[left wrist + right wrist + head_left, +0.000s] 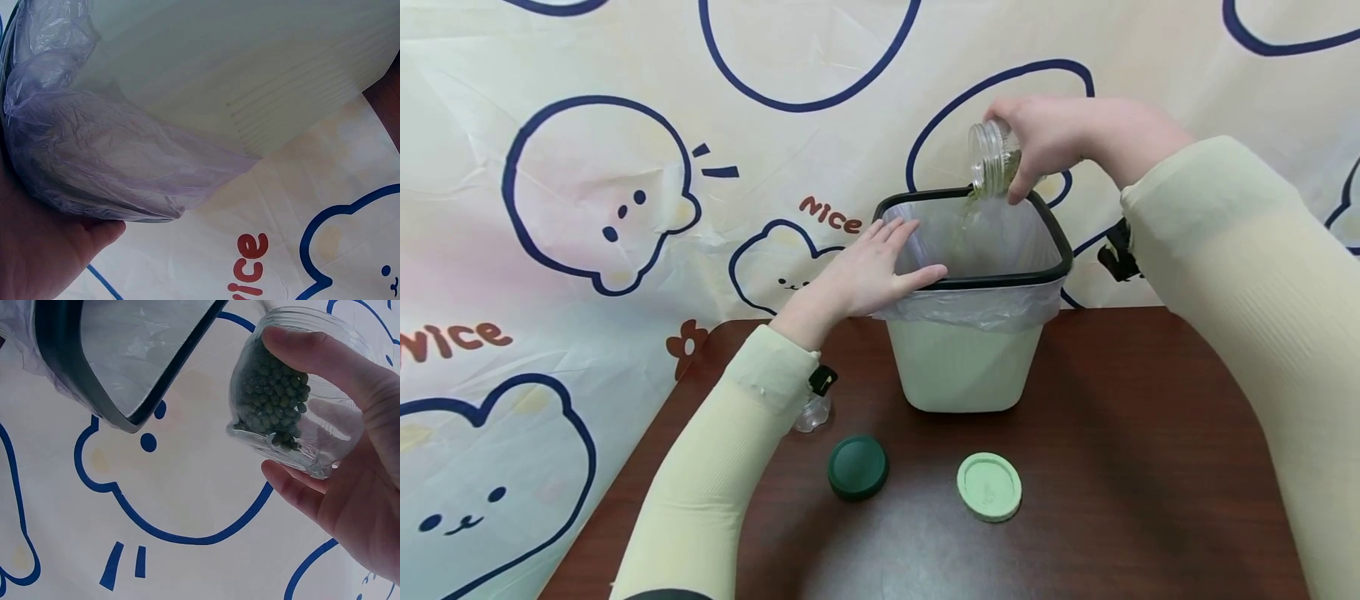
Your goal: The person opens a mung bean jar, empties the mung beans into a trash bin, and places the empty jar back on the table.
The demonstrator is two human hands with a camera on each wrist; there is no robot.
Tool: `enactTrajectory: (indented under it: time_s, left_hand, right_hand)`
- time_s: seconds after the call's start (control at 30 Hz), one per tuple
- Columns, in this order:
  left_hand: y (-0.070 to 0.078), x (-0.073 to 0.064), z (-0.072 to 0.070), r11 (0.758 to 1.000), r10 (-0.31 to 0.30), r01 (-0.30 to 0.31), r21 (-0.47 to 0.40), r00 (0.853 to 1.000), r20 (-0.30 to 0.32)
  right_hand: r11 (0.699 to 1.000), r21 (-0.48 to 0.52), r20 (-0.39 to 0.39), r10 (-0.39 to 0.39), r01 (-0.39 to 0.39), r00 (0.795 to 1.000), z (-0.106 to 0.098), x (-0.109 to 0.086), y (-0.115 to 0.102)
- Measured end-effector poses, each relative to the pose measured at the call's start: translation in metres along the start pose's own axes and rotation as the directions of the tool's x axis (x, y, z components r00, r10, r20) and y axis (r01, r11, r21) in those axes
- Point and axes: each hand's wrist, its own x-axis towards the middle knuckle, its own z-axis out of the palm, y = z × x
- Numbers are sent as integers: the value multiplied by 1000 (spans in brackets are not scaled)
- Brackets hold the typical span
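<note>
My right hand [1060, 137] grips a clear glass jar [328, 415], thumb on one side and fingers on the other. The jar is tipped over the back right of a pale green trash bin [966, 362], mouth towards the left. Small green beans [275, 390] fill part of it, and a stream of them falls from its mouth into the bin. A clear plastic bag [1000, 306] lines the bin and folds over its black rim [992, 280]. On the rim's left side rests my left hand [868, 271], fingers stretched out and thumb along the front edge.
A dark green lid [858, 467] and a light green lid [989, 487] lie on the brown table [1120, 467] in front of the bin. Another clear glass or plastic object [812, 413] is partly hidden behind my left forearm. A printed cloth [625, 333] hangs behind the table.
</note>
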Motion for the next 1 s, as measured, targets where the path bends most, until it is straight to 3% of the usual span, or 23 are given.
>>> enactTrajectory:
  time_s: [0.7,1.0]
  left_hand:
    - [0,0,0,1000,-4,4,8,1000,2]
    - [0,0,0,1000,4,-4,-1,1000,-4]
  right_hand:
    - [999,-47,-8,15,-15,1000,0,1,-2]
    - [1000,-22,-56,-14,13,998,-3,-1,-2]
